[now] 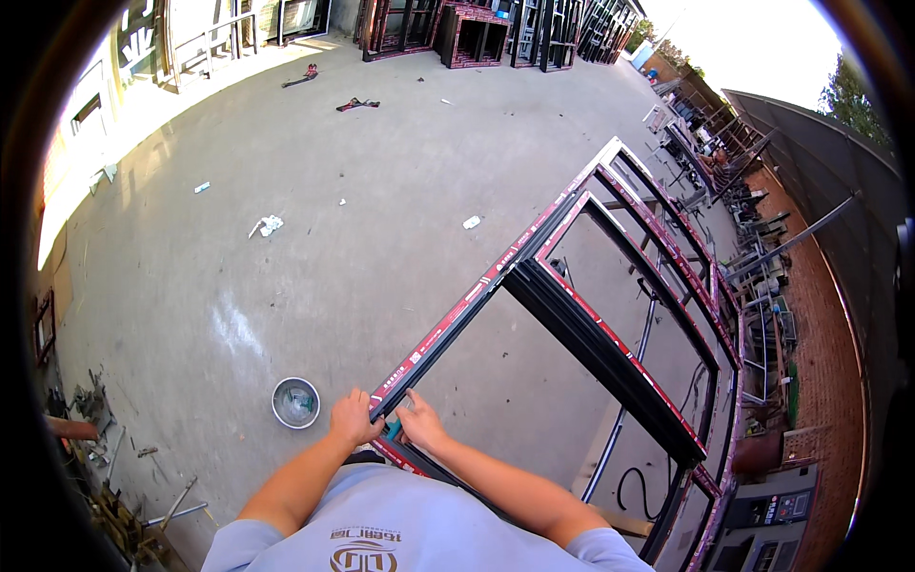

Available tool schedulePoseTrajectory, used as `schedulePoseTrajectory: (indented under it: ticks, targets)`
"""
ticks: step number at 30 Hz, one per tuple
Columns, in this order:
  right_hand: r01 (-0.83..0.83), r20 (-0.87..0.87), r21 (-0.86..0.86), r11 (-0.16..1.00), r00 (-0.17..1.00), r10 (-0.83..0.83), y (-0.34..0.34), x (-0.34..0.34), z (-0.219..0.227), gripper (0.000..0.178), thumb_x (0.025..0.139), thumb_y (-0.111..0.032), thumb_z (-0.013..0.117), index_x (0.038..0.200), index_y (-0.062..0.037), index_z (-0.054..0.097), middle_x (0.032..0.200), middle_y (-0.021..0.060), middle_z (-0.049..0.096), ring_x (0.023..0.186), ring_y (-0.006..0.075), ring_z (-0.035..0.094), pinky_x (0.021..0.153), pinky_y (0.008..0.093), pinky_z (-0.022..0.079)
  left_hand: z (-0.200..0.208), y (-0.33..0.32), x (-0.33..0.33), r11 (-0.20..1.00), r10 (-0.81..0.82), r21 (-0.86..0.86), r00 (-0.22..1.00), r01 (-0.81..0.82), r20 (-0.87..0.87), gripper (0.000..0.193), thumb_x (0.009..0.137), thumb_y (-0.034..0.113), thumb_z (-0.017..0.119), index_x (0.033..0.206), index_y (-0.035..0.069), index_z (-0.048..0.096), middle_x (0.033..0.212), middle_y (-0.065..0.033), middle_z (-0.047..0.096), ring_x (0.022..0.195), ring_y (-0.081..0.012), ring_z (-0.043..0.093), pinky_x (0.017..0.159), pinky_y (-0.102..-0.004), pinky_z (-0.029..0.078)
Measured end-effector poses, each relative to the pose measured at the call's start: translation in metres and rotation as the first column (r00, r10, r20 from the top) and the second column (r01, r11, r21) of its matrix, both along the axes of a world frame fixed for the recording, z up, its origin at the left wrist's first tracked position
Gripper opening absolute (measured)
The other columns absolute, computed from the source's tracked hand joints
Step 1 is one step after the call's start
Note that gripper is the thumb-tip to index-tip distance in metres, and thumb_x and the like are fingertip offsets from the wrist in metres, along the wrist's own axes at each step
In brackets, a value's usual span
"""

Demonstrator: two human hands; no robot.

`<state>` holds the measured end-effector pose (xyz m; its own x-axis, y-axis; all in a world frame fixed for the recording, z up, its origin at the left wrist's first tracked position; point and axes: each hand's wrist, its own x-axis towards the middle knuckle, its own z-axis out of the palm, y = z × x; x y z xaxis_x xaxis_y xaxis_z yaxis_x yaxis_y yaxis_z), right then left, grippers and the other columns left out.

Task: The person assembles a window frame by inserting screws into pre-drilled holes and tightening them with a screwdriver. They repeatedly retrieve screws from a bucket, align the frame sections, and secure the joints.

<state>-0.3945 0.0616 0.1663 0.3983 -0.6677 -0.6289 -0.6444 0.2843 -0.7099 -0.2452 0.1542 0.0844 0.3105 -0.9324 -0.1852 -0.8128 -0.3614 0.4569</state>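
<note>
Concrete floor (191,296) spreads beyond the frame (443,329) before me, bars seemingly joined, film on. My left hand (352,417) grips its near corner; my right hand (420,422) bends just inside, grip I can't tell. What's left doesn't show.

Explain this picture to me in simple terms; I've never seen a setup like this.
No robot works here. The single view comes from a fisheye camera on a person's head, looking down, so straight edges bend near the rim. The left hand touches the outer edge of a large dark frame with red strips; the right hand is at its inner side. A small teal thing shows between them; whether it is held is unclear. A round container stands on the grey floor.
</note>
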Motion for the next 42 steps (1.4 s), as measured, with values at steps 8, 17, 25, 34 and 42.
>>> schedulePoseTrajectory:
  ticks: [8,17,25,34,42]
  targets:
    - [-0.684,-0.557,-0.716,-0.135,0.445,0.701,-0.008,-0.025,0.053,0.045,0.084,-0.031,0.076,0.120,-0.0052,0.066,0.119,0.0092,0.063,0.117,0.0282,0.056,0.107,0.0374,0.041,-0.004,0.000,0.000,1.000,0.005,0.014,1.000,-0.005,-0.005,0.052,0.074,0.044,0.081,0.102,0.004,0.062,0.104,-0.0161,0.063,0.093,-0.0348,0.069,0.077,-0.0480,0.058]
    - [-0.278,-0.118,-0.499,0.821,0.960,0.254,0.026,0.000,-0.003,0.045,0.094,-0.030,0.064,0.130,-0.0039,0.068,0.087,0.0212,0.073,0.084,0.0365,0.072,0.082,0.0477,0.054,-0.003,-0.001,-0.001,1.000,-0.012,0.028,1.000,0.012,0.016,0.052,0.075,0.045,0.080,0.103,0.005,0.062,0.104,-0.0157,0.063,0.094,-0.0344,0.069,0.077,-0.0477,0.058]
    - [-0.652,-0.462,-0.758,-0.036,0.497,0.735,-0.006,-0.022,0.052,0.036,0.088,-0.018,0.066,0.123,-0.0086,0.071,0.121,0.0091,0.069,0.115,0.0273,0.063,0.093,0.0414,0.050,-0.007,0.002,0.000,0.998,0.011,0.057,1.000,-0.012,0.017,0.052,0.076,0.047,0.080,0.103,0.006,0.062,0.105,-0.0144,0.063,0.096,-0.0332,0.069,0.079,-0.0473,0.058]
    - [-0.374,-0.189,-0.668,0.643,0.921,0.340,0.022,-0.010,-0.008,0.067,0.094,-0.034,0.067,0.146,0.0049,0.048,0.068,0.0163,0.067,0.056,0.0379,0.066,0.058,0.0488,0.054,-0.004,-0.004,-0.004,0.998,-0.028,0.061,0.999,0.027,0.028,0.054,0.074,0.048,0.081,0.103,0.006,0.062,0.106,-0.0147,0.062,0.096,-0.0338,0.069,0.080,-0.0467,0.058]
    - [-0.565,-0.369,-0.822,0.078,0.631,0.683,-0.003,-0.015,0.074,0.073,0.081,-0.034,0.081,0.139,-0.0005,0.053,0.131,0.0127,0.058,0.119,0.0320,0.057,0.097,0.0413,0.049,-0.005,0.001,-0.001,0.997,0.029,0.073,1.000,-0.029,-0.002,0.050,0.075,0.044,0.079,0.103,0.006,0.062,0.106,-0.0141,0.063,0.098,-0.0340,0.068,0.081,-0.0480,0.057]
